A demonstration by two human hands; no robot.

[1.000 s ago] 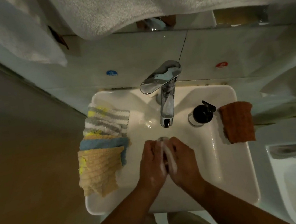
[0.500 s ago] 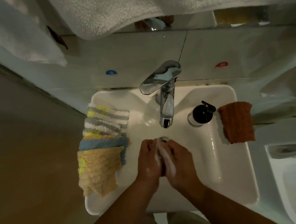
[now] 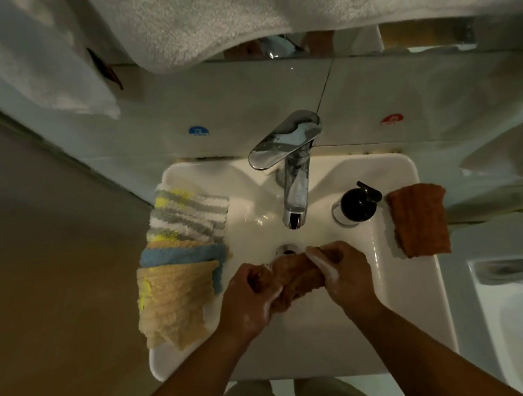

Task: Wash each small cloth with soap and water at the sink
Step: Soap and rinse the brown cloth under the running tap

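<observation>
Directly below the tap (image 3: 293, 175), the left hand (image 3: 250, 292) and right hand (image 3: 345, 273) each grip an end of a sudsy brown cloth (image 3: 297, 278) over the middle of the sink (image 3: 411, 311), by the drain (image 3: 288, 250). A stack of cloths (image 3: 177, 264) lies on its left edge. An orange cloth (image 3: 419, 220) lies on the right edge beside the soap bottle (image 3: 356, 204).

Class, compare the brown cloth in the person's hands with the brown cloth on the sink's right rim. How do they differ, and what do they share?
The held cloth is bunched into a roll; the rim cloth lies flat. The held cloth is gripped by the left hand and right hand over the basin; the rim cloth is untouched. Both are rust-brown.
</observation>
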